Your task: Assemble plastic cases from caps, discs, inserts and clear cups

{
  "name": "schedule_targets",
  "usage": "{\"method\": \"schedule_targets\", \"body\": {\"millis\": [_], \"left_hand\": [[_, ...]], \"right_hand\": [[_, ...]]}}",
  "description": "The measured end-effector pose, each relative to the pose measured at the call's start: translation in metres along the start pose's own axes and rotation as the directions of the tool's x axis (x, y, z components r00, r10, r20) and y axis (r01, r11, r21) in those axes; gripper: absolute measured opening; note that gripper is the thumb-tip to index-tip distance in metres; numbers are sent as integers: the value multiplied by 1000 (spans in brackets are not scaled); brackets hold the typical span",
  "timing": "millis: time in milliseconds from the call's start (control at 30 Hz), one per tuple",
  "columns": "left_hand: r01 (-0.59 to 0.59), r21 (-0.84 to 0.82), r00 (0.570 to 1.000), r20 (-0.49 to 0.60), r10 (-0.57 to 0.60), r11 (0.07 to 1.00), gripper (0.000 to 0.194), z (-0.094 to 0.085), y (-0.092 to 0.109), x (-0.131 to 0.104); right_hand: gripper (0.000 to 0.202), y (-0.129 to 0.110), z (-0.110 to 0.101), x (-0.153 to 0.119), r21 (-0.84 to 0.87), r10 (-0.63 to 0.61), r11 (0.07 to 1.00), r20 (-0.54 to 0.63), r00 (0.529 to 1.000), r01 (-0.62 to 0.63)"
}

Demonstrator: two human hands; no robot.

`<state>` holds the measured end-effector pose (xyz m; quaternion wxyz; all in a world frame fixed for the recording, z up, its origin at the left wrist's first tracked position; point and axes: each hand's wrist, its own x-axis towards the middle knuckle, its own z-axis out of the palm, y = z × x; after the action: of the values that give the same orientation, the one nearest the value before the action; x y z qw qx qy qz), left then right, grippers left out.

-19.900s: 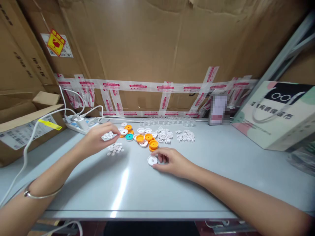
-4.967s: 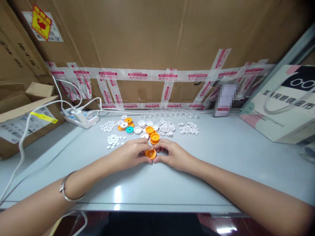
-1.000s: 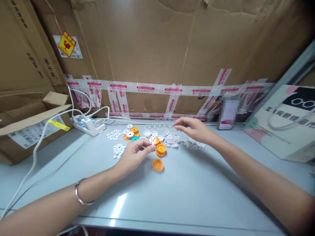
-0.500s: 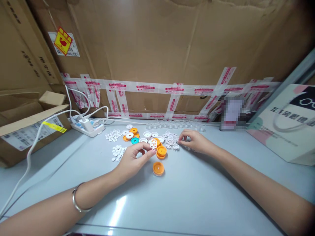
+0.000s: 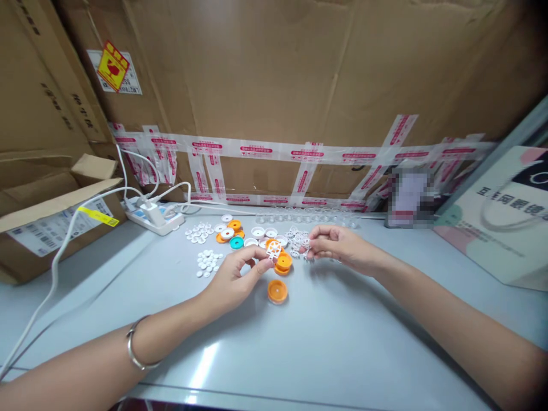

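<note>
A small white openwork plastic piece (image 5: 274, 249), with a round head and a short stem, is pinched between the thumb and fingers of my left hand (image 5: 235, 275). My right hand (image 5: 342, 248) is closed at the right side of a pile of similar white pieces (image 5: 295, 238), its fingertips on one of them. That piece is hard to tell apart from the pile. Below my left fingertips, an orange round cup (image 5: 277, 291) lies by itself on the table. Two stacked orange discs (image 5: 283, 262) sit just behind it.
White rings (image 5: 257, 232), a teal disc (image 5: 236, 242) and more orange discs (image 5: 233, 225) lie further back. Small white caps (image 5: 208, 260) and clear parts (image 5: 199, 232) are at left, a clear row (image 5: 308, 216) behind. A power strip (image 5: 156, 220) and cardboard boxes (image 5: 257, 74) border the table.
My left hand has moved slightly right and turned the white piece a little. The fingers of my right hand have curled further in at the pile's edge.
</note>
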<state>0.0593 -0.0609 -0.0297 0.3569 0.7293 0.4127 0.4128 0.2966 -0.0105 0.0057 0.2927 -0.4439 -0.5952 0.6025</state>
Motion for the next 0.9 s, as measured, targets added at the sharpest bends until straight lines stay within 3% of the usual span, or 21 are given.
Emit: {"method": "schedule_targets", "body": {"millis": [233,400,733,900], "left_hand": [[-86,83,995,57,82,993,18,2,5,-2],[-102,156,994,46,96,983,18,4,4,-2],[-105,146,991,97,91,984,18,4,5,-1],[-109,144,991,92,96,984,16,3,7,-1]], "right_hand": [[24,-1,22,-9,84,-60,995,82,995,53],[26,-1,27,-11,26,-132,991,66,989,131],[21,-1,43,-19,-123,-265,957,-13,964,262],[22,4,46,-21,-206,-354,913,33,935,353]]}}
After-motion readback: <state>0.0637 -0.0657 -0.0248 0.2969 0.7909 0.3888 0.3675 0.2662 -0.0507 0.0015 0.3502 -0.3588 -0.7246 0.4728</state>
